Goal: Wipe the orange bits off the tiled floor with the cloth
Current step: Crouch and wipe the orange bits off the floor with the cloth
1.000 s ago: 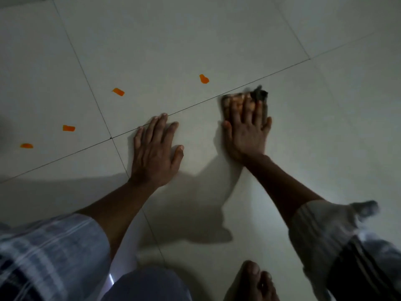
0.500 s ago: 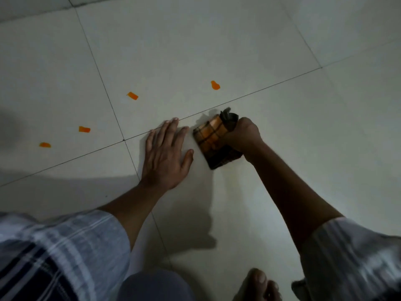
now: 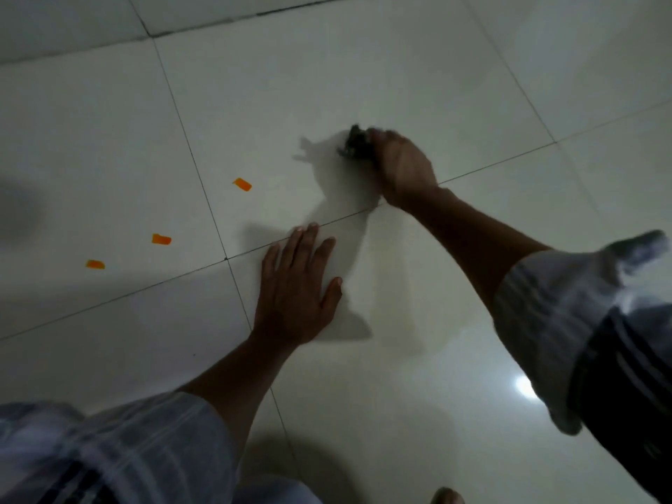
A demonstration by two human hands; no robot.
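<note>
Stretching across the whole view, the glossy off-white tiled floor (image 3: 363, 67) is made of large square tiles split by thin dark grout lines, with a bright spot of reflected light low on the right and soft shadows under both arms. The room is dim, and nothing but floor shows around the person.

The left hand (image 3: 296, 289) lies flat, palm down, fingers spread slightly, fingertips reaching a grout line. The right hand (image 3: 402, 165) is farther out, on the tile beyond that line, its fingers curled tight around a small dark bunched-up cloth (image 3: 354, 141), which pokes out past the knuckles and meets the tile; motion blur softens its edges.

Three small flat orange bits lie well to the left of both hands, in a loose diagonal row: a slanted rectangular one (image 3: 242, 184) nearest the cloth, a second (image 3: 161, 239) lower left across a grout line, a third (image 3: 95, 264) farthest left.

Both forearms emerge from loose pale striped fabric sleeves (image 3: 567, 321); a bare toe (image 3: 446, 496) shows at the bottom edge.
</note>
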